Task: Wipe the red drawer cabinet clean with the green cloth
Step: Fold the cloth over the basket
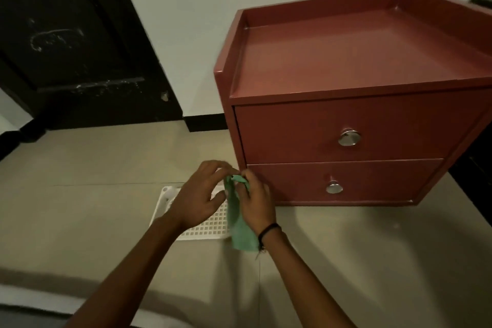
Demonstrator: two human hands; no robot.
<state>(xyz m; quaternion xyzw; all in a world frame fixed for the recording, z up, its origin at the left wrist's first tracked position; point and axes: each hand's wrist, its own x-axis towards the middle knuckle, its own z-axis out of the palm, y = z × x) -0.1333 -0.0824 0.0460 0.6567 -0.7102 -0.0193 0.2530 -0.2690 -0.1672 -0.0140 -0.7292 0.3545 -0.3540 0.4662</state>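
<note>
The red drawer cabinet (346,114) stands on the floor at the right, with two shut drawers, each with a round metal knob, and a rimmed bare top. In front of its lower left corner I hold the green cloth (238,224), which hangs down in a narrow strip. My right hand (257,202) grips the cloth's upper part between thumb and fingers. My left hand (198,194) pinches the cloth's top edge from the left side. Both hands are just short of the cabinet's bottom drawer and do not touch it.
A white plastic perforated tray (202,224) lies on the tiled floor under my hands. A dark door (72,42) stands at the back left, beside a pale wall with a black skirting. A dark object (482,0) sits beyond the cabinet's right edge.
</note>
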